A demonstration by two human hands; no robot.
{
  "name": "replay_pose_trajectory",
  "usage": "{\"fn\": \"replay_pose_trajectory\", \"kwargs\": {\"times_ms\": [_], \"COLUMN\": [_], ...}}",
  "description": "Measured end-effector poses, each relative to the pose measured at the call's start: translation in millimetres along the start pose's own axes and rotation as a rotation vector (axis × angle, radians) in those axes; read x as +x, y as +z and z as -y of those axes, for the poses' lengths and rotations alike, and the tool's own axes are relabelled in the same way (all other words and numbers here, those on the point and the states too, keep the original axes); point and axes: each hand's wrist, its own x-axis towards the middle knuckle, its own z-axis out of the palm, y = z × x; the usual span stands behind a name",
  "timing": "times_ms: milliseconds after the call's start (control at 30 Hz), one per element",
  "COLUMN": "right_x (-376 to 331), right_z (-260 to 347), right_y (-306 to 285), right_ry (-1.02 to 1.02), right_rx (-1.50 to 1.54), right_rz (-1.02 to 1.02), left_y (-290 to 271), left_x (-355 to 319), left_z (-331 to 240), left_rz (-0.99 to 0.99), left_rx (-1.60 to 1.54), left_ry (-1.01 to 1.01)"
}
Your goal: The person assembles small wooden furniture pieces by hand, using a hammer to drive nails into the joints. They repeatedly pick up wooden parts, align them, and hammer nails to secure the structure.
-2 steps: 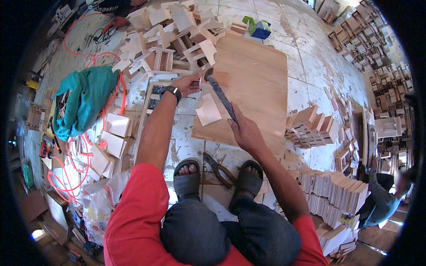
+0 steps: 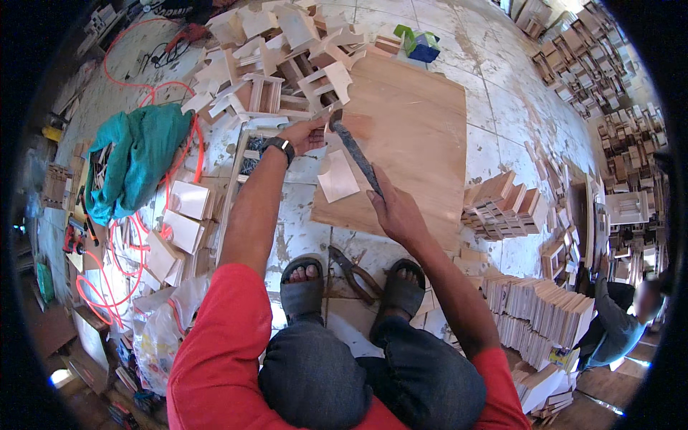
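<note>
Nothing moved: two hands, left hand [image 2: 307, 135] and right hand [image 2: 396, 211], grip one rasp [image 2: 356, 153]

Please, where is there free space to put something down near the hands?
The large plywood board is bare to the right of the dark rasp; white tiled floor beyond it too. Crowded: pale wooden parts pile above the left hand.

A crumpled teal cloth [image 2: 136, 161] lies on the stained tiled floor [image 2: 502, 93] at left, looped by an orange hose [image 2: 115, 261]. Stacks of thin pale wooden panels [image 2: 537, 312] stand at right, near another person in grey [image 2: 616, 326].
</note>
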Motion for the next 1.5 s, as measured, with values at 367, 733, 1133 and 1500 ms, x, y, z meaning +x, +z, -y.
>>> {"fn": "replay_pose_trajectory", "kwargs": {"times_ms": [367,733,1133,1500], "right_x": [10.5,-11.3,-152.0,-95.7], "right_z": [17.1,4.4,-90.8,-48.9], "right_y": [7.1,7.9,-3.8,-22.6], "right_ry": [0.113,0.087,0.688,0.150], "right_rx": [-0.103,0.143,0.780,0.295], "right_rz": [0.128,-0.159,-0.362,-0.543], "left_y": [-3.5,28.6,201.9,179.5], "left_x": [11.2,-16.9,-85.9,-97.4], "left_z": [3.7,-12.4,-16.3,125.9], "left_rz": [0.049,-0.123,0.243,0.284], "left_rx": [-0.053,0.180,1.265,-0.207], "left_ry": [0.046,0.077,0.968,0.034]}}
